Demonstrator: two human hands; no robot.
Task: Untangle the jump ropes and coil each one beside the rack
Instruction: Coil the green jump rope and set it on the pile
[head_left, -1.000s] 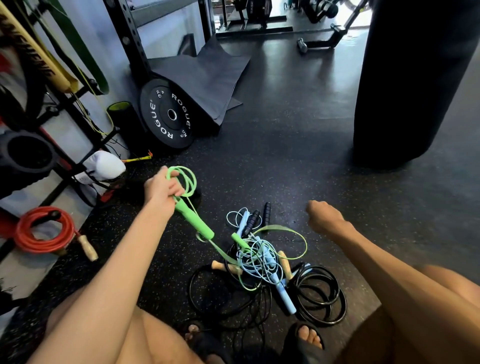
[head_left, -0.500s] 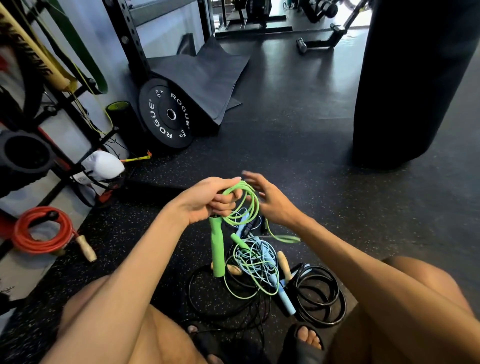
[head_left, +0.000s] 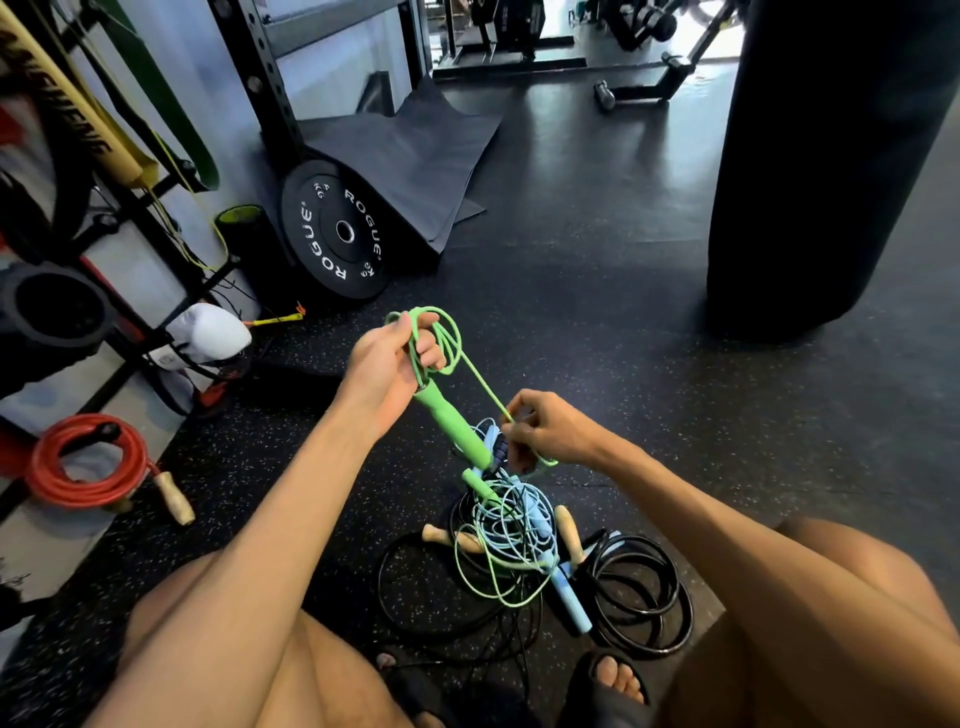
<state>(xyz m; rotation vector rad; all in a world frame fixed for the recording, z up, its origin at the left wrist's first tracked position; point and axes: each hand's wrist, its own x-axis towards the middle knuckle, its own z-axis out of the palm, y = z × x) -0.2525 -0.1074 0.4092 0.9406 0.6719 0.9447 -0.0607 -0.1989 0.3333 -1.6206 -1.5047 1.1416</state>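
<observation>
My left hand (head_left: 387, 364) grips several loops of the green jump rope (head_left: 451, 338) together with the top of its green handle (head_left: 453, 429), which hangs down to the right. My right hand (head_left: 545, 431) pinches the green cord lower down, just above the pile. On the floor between my feet lies a tangle (head_left: 511, 540) of green cord, light blue rope with a blue handle (head_left: 569, 597), wooden handles and black rope (head_left: 639, 597). A coiled red rope (head_left: 83, 462) with a wooden handle lies beside the rack (head_left: 124, 208) at the left.
A black Rogue weight plate (head_left: 337, 234) leans against the rack upright. Folded dark mats (head_left: 415, 150) lie behind it. A black punching bag (head_left: 831, 156) hangs at the right. A white boxing glove (head_left: 208, 332) sits by the rack. My knees and sandalled feet frame the pile.
My left hand has lifted the green coil up and away from the pile. My right hand has slid down the green cord towards the tangle, stretching a length between the hands.
</observation>
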